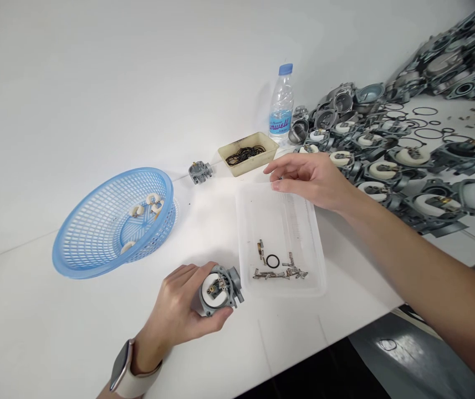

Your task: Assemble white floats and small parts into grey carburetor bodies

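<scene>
Left hand [181, 302] closed around a round grey metal carburettor-like body [220, 288], its cavity turned up to show a white C-shaped float [219, 301] and brass parts; the body is just beside the left wall of a shallow translucent plastic tray [262, 219], contact not discernible. Right hand [312, 174] at the tray's far edge, thumb and fingertips a narrow gap apart, no held part made out. In the tray: small metal springs and screws [276, 275] and a black rubber ring [272, 267]. Beyond: a cream rectangular box [254, 165] of black rings, a smaller grey metal body [199, 173], and a blue mesh basket [91, 235] with white floats. Right: similar grey bodies [382, 169] on the white tabletop [75, 332]. Judged step: fitting small parts, body steadied by the left hand. Next move probably calls for a fine right-hand pinch on one small part, with the cavity kept level.
</scene>
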Motion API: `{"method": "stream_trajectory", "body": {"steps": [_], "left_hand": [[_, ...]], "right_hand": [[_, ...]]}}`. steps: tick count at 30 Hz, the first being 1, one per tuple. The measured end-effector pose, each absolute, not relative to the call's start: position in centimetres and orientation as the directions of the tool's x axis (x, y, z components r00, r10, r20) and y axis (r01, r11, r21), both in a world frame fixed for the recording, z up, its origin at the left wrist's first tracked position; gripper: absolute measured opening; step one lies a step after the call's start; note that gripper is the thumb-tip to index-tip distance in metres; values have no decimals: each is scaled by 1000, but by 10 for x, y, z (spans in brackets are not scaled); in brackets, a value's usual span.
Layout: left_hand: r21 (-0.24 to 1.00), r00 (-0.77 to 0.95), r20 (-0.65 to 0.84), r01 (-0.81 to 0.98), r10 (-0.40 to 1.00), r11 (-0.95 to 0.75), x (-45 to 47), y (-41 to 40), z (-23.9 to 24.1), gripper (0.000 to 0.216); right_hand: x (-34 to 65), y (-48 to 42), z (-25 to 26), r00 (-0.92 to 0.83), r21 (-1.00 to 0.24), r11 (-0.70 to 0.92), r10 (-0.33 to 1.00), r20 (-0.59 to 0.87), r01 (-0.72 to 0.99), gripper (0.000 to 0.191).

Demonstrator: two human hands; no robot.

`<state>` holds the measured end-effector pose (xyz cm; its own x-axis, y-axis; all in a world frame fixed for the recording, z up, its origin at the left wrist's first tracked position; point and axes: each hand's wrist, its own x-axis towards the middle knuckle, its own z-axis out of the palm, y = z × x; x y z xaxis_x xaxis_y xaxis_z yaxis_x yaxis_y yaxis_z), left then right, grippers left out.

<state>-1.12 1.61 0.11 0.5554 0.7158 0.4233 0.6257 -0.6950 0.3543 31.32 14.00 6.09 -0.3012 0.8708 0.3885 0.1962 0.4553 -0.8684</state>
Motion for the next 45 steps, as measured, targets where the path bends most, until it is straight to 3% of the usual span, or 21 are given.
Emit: {"method": "stream_trajectory", "body": {"steps": [38, 45], "left_hand": [[360, 557, 421, 622, 716, -696, -13, 15, 0, 54], [361, 551, 428, 622, 716, -695, -10, 15, 2, 52]], "right_hand": [[314, 141, 57, -324, -881, 423, 881, 345, 213, 21], [314, 148, 53, -303, -843, 367, 917, 259, 392, 20]]}}
